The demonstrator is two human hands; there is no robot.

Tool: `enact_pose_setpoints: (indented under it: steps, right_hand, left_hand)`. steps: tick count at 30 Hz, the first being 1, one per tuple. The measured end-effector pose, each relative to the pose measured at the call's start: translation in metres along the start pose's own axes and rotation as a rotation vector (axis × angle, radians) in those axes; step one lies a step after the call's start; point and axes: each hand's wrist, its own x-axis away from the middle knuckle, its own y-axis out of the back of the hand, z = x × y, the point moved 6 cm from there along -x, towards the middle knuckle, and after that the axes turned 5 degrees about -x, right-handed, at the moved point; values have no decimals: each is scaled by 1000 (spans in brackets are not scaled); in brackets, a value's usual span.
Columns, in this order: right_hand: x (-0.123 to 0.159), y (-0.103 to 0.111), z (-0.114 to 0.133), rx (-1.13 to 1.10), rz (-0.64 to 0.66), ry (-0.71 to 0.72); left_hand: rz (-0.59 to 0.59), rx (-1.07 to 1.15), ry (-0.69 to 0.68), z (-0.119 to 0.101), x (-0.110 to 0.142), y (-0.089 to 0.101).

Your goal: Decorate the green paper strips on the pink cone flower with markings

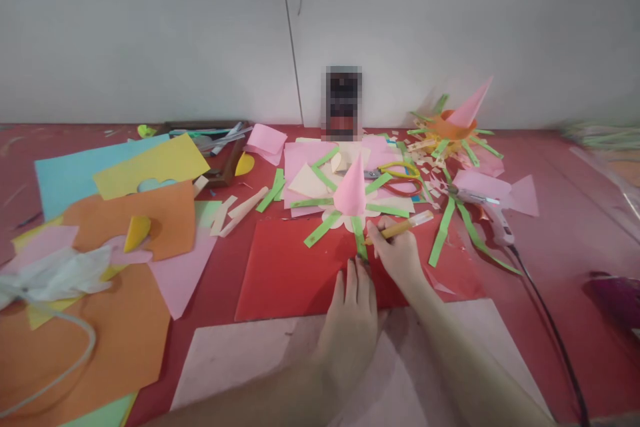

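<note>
My right hand [400, 257] is closed around a yellow pen [400, 227], its tip at the lower green paper strip [358, 230]. My left hand [353, 307] lies flat, fingers stretched out, with fingertips at the lower end of that strip. Several green strips spread out around a pink paper cone [351, 192], which stands upright on a cream scalloped paper base [343, 219]. Under them is a red sheet or board [290, 267]. Brown marks show on the strip at lower left.
Scissors [400, 177] lie behind the cone. A glue gun [497, 220] with a black cord rests at right. Another cone piece [463, 113] stands at back right. Orange paper [145, 327] and other coloured sheets cover the left. A dark tray [227, 170] sits near the wall.
</note>
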Motion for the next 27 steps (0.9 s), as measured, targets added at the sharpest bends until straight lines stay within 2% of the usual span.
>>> enact_pose_setpoints:
  steps: [6,11,27]
  right_hand:
    - [1,0,2,51,-1,44]
    - [0,-2,1,11,40,22]
    - [-2,0,-4,6,2,-1]
  left_hand:
    - [18,-2,-8,0,1,0]
    - [0,-27,-15,-2,1,3]
    - [58,-58,-27,-2,0,2]
